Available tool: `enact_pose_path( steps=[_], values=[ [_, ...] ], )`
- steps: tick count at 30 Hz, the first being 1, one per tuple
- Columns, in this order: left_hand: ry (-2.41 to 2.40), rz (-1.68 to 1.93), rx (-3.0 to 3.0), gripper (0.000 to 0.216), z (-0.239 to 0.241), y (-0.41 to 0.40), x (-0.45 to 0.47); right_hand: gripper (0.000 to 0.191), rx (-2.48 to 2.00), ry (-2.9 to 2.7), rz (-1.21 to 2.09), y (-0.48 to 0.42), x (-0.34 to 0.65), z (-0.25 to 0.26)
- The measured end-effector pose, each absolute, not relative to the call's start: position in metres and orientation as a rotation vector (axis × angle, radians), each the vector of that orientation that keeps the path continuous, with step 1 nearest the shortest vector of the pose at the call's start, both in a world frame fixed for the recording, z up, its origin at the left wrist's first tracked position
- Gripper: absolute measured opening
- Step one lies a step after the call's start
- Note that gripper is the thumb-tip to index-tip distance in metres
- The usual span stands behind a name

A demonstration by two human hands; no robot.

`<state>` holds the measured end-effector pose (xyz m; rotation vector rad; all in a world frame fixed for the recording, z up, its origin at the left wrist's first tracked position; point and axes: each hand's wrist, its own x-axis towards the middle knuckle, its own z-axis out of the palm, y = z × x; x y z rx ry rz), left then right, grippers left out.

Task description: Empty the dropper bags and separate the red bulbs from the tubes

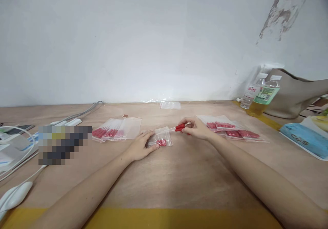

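Note:
My left hand (pixel 142 146) rests on the wooden table (pixel 179 181) and pinches a small clear zip bag (pixel 162 137) that has red pieces inside. At the bag's mouth, my right hand (pixel 197 128) is closed on a couple of red-tipped sticks (pixel 180 127), their red ends pointing toward the bag. A pile of clear bags with red-tipped sticks (pixel 114 130) lies to the left of my left hand. Another pile of filled bags (pixel 232 130) lies just right of my right hand.
An empty clear bag (pixel 170 105) lies by the wall. Two plastic bottles (pixel 260 92) and a beige bag (pixel 294 92) stand at the back right, with a blue packet (pixel 304 138) in front. White cables and a white device (pixel 15 195) occupy the left side.

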<state>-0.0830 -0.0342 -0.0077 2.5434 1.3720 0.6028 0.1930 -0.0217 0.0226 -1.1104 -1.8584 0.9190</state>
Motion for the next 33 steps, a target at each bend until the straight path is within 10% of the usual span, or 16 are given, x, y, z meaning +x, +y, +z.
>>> enact_pose_path(
  steps=[19,33],
  values=[
    [1.563,0.609,2.507,0.065,-0.01,-0.034,-0.083,0.02,-1.425,-2.181,-0.542,-0.023,0.182,-0.017],
    [1.28,0.474,2.608,0.049,-0.008,-0.04,-0.082,0.018,-1.16,-2.221,-0.14,-0.05,0.164,-0.012]
  ],
)
